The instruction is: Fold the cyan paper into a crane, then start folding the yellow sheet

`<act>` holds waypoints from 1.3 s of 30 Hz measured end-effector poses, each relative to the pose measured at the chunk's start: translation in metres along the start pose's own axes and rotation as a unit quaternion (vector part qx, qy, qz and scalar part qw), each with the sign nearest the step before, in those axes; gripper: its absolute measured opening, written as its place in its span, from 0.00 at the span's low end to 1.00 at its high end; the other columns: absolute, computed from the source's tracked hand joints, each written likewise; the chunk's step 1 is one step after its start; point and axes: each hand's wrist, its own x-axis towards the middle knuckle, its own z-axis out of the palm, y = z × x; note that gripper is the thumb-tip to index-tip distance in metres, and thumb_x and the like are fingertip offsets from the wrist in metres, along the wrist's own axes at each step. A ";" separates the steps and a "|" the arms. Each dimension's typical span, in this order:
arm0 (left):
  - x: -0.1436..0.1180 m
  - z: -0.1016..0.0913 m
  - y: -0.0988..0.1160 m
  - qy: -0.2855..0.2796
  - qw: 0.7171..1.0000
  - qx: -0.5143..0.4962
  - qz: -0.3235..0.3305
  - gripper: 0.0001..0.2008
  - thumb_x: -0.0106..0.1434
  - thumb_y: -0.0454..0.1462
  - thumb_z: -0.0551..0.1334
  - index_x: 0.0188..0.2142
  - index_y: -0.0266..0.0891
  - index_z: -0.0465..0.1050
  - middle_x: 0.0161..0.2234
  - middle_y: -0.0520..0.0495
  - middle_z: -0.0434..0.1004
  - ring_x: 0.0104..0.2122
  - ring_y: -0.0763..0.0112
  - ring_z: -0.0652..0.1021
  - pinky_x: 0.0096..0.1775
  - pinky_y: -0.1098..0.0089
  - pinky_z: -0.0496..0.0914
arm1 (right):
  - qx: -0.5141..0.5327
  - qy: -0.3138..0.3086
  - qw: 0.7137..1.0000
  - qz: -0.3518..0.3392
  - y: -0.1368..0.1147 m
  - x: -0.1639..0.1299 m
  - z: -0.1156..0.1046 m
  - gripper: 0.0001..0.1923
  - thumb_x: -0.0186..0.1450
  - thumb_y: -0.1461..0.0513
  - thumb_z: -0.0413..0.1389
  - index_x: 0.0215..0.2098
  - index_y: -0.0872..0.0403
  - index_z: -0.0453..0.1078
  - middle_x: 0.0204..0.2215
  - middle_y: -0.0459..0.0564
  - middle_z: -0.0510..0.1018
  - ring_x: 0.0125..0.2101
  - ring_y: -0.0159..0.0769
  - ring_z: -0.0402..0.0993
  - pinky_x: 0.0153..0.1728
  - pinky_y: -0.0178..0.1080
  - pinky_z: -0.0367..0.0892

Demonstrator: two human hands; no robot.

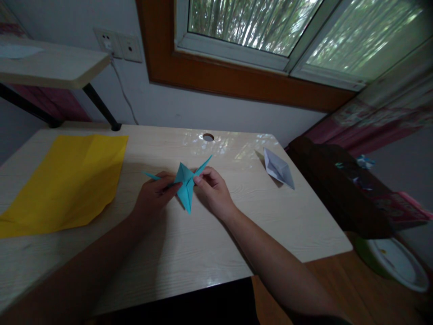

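A teal folded paper figure (186,186) with thin pointed arms is held over the middle of the pale wooden desk (209,243). My left hand (154,196) pinches its left side, and one thin point sticks out past the fingers. My right hand (212,189) pinches its right side near the upper point. The figure's lower tip points toward me.
A large yellow paper sheet (64,180) lies flat on the desk's left part. A white folded paper boat (278,168) sits at the far right corner. A cable hole (208,137) is at the back edge. A shelf (50,67) overhangs the left; a green-rimmed basin (395,264) stands on the floor.
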 end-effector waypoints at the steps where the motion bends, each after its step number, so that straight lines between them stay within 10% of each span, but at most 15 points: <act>1: 0.001 0.000 0.001 0.007 1.000 0.000 -0.011 0.07 0.67 0.40 0.64 0.36 0.42 0.81 0.34 0.50 0.78 0.35 0.68 0.77 0.38 0.70 0.70 | -0.014 0.003 1.000 -0.013 0.000 0.000 0.000 0.12 0.63 0.52 0.66 0.35 0.49 0.73 0.34 0.46 0.75 0.36 0.35 0.71 0.41 0.40 0.69; 13: 0.001 -0.002 0.005 0.046 0.997 -0.014 -0.056 0.07 0.68 0.40 0.63 0.39 0.43 0.81 0.35 0.51 0.78 0.37 0.67 0.77 0.41 0.69 0.71 | -0.135 -0.084 0.975 -0.158 -0.013 -0.003 0.001 0.06 0.64 0.59 0.66 0.41 0.45 0.79 0.40 0.48 0.77 0.42 0.37 0.74 0.43 0.42 0.72; 25: -0.003 -0.001 0.004 0.039 0.998 0.011 0.044 0.07 0.69 0.42 0.63 0.39 0.44 0.79 0.40 0.48 0.81 0.41 0.65 0.80 0.44 0.65 0.74 | 0.026 -0.021 0.996 0.079 -0.002 0.000 0.002 0.14 0.65 0.49 0.63 0.37 0.49 0.76 0.33 0.46 0.79 0.36 0.36 0.74 0.44 0.42 0.70; 39: -0.003 -0.003 -0.003 0.012 0.990 0.055 0.128 0.15 0.69 0.32 0.60 0.52 0.49 0.78 0.48 0.45 0.77 0.47 0.65 0.78 0.48 0.65 0.73 | 0.163 -0.049 0.977 0.133 0.006 0.002 0.002 0.18 0.57 0.52 0.71 0.37 0.49 0.71 0.31 0.42 0.78 0.31 0.31 0.75 0.38 0.37 0.72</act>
